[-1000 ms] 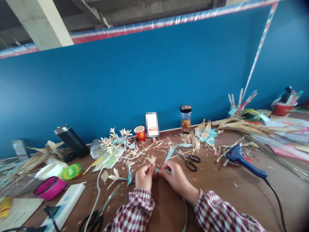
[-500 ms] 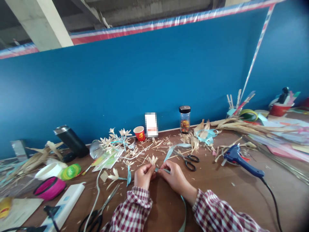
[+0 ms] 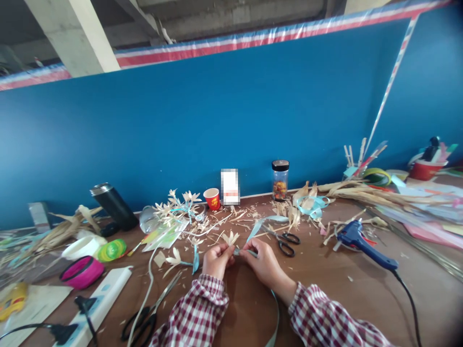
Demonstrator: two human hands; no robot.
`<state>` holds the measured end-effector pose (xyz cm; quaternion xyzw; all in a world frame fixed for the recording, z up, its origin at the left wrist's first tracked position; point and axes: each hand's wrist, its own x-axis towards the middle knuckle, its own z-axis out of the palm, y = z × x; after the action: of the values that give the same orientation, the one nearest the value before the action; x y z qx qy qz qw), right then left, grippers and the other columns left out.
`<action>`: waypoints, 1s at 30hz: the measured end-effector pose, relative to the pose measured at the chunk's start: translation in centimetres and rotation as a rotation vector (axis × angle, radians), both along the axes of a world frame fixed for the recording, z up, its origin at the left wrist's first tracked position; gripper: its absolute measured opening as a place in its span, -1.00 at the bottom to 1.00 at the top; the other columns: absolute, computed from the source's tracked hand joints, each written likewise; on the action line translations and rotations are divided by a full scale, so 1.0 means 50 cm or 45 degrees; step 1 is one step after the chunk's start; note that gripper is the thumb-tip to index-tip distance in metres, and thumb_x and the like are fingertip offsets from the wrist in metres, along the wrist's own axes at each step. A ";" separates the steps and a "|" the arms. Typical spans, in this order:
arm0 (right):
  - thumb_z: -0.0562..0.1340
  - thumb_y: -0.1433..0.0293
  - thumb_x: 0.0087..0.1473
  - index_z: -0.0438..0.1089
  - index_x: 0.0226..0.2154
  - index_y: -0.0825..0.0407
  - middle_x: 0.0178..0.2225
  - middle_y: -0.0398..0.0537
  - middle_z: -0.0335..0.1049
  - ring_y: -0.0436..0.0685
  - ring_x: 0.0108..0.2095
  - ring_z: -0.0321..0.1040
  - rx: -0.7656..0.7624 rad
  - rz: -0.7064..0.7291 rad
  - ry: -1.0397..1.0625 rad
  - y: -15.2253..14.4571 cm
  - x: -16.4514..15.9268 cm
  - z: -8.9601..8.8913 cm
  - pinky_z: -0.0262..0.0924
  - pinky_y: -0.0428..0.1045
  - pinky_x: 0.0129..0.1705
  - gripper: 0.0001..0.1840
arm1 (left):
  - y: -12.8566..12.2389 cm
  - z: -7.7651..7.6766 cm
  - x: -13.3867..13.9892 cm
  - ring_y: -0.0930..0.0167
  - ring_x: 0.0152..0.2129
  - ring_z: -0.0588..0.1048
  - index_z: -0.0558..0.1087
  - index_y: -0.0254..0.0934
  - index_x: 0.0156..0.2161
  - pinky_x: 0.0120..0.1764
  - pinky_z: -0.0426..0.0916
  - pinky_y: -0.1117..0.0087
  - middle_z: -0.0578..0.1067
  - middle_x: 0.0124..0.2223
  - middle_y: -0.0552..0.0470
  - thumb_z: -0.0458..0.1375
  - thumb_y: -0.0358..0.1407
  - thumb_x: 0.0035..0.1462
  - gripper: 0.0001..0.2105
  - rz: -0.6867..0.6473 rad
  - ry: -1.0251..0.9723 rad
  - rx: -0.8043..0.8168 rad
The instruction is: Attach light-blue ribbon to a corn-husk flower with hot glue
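Between thumb and fingers, my left hand [image 3: 216,259] pinches the base of a pale husk flower [image 3: 230,239], whose petals point up. Close beside it, my right hand [image 3: 265,264] is closed on a light blue ribbon [image 3: 277,313] at the flower's base. One length of the ribbon hangs down past my right wrist toward the table's front edge; blue ribbon also curves up behind the hand. Left of my hands lies another husk flower [image 3: 175,259] with blue wrapping on its stem. Black-handled scissors [image 3: 288,244] rest just beyond my right hand.
A blue glue gun [image 3: 365,243] with its cord lies at right. Larger scissors [image 3: 148,315], a power strip [image 3: 99,301] and a pink pouch [image 3: 82,272] are at left. Behind stand a red paper cup [image 3: 212,199], a lidded jar [image 3: 280,180] and a cluster of husk flowers [image 3: 177,207].
The whole view has shifted slightly, so things appear a little further right. Both hands keep their hold on the flower and ribbon, with only small finger movement.
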<state>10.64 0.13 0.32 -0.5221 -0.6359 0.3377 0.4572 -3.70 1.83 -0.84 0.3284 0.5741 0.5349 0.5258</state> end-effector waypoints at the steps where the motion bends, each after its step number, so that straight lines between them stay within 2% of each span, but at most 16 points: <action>1: 0.21 0.40 -0.06 0.31 -0.56 0.07 -0.56 -0.15 0.33 0.02 -0.49 0.23 -0.001 0.004 0.004 -0.001 -0.001 0.001 0.06 -0.13 -0.43 -0.88 | 0.001 -0.003 -0.002 0.53 -0.72 0.38 0.49 -0.37 -0.48 -0.54 0.42 0.46 0.42 -0.63 0.11 0.31 -0.37 -0.17 -0.88 -0.015 -0.016 0.014; 10: 0.19 0.38 -0.05 0.33 -0.54 0.07 -0.55 -0.13 0.37 0.04 -0.48 0.27 0.013 0.022 -0.008 0.000 -0.002 -0.004 0.10 -0.11 -0.41 -0.88 | 0.010 -0.018 -0.007 0.41 -0.61 0.49 0.54 -0.38 -0.37 -0.43 0.48 0.37 0.52 -0.53 0.01 0.33 -0.29 -0.21 -0.77 0.002 0.013 0.016; 15: 0.19 0.39 -0.05 0.34 -0.53 0.06 -0.53 -0.11 0.40 0.07 -0.46 0.31 0.061 0.015 -0.044 -0.002 0.002 -0.001 0.12 -0.10 -0.39 -0.90 | 0.004 -0.013 -0.003 0.41 -0.61 0.49 0.54 -0.44 -0.33 -0.43 0.48 0.36 0.54 -0.50 -0.02 0.34 -0.25 -0.23 -0.68 -0.030 0.062 0.117; 19: 0.19 0.38 -0.04 0.37 -0.50 0.05 -0.50 -0.09 0.43 0.09 -0.45 0.34 0.113 -0.014 -0.154 0.003 0.008 -0.012 0.13 -0.08 -0.37 -0.90 | -0.008 -0.008 0.002 0.41 -0.59 0.50 0.54 -0.44 -0.34 -0.41 0.48 0.36 0.55 -0.50 -0.01 0.36 -0.22 -0.29 -0.63 -0.016 0.068 0.197; 27: 0.18 0.35 0.00 0.43 -0.31 0.07 -0.30 0.03 0.49 0.16 -0.26 0.41 0.175 0.062 -0.265 -0.003 0.019 -0.018 0.17 -0.04 -0.21 -0.81 | -0.034 -0.006 0.019 0.42 -0.60 0.49 0.53 -0.39 -0.37 -0.44 0.45 0.41 0.56 -0.51 0.01 0.36 -0.24 -0.28 -0.69 0.056 0.161 0.323; 30: 0.18 0.33 0.01 0.44 -0.34 0.06 -0.33 0.01 0.49 0.15 -0.28 0.41 0.204 0.095 -0.280 -0.015 0.022 -0.014 0.17 -0.05 -0.21 -0.81 | -0.040 -0.004 0.022 0.42 -0.62 0.49 0.54 -0.36 -0.40 -0.45 0.45 0.41 0.55 -0.54 0.04 0.36 -0.24 -0.29 -0.72 0.095 0.158 0.350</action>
<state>11.73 -0.61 -0.40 -0.4938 -0.7260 0.2435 0.4121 -2.62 -0.19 -1.06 0.4082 0.5387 0.6061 0.4193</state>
